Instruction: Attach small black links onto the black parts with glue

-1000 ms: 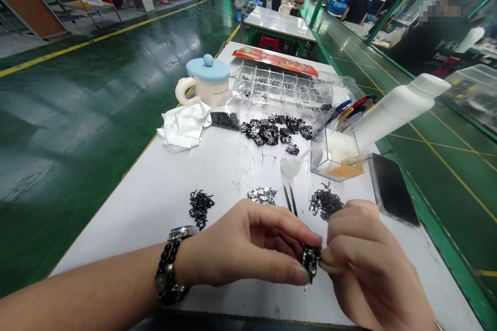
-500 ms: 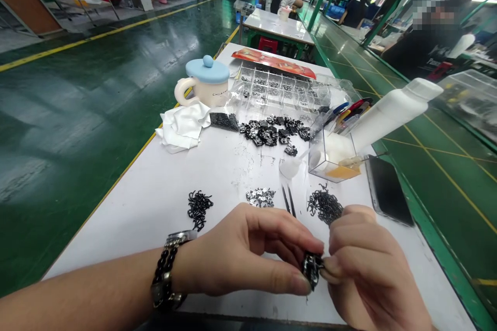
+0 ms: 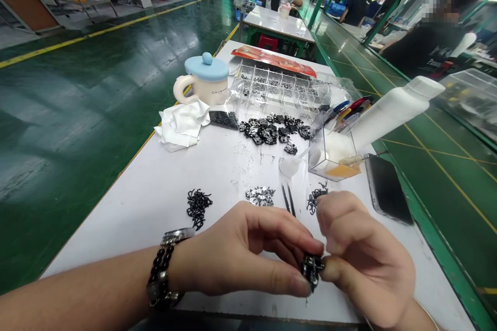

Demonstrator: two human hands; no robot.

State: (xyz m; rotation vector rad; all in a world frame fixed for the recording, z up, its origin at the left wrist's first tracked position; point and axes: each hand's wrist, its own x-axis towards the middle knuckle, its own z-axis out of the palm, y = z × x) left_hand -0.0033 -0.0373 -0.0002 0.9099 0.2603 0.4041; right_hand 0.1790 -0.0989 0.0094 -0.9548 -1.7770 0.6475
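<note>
At this table I count one held black part, one mug, one phone, one pair of tweezers, two heaps of curved black pieces and one heap of silver pieces (the single pieces I cannot count).

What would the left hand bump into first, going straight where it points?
Most likely the right hand, close beside the small black part that the left hand holds; depth is unclear, so they may be touching.
</note>
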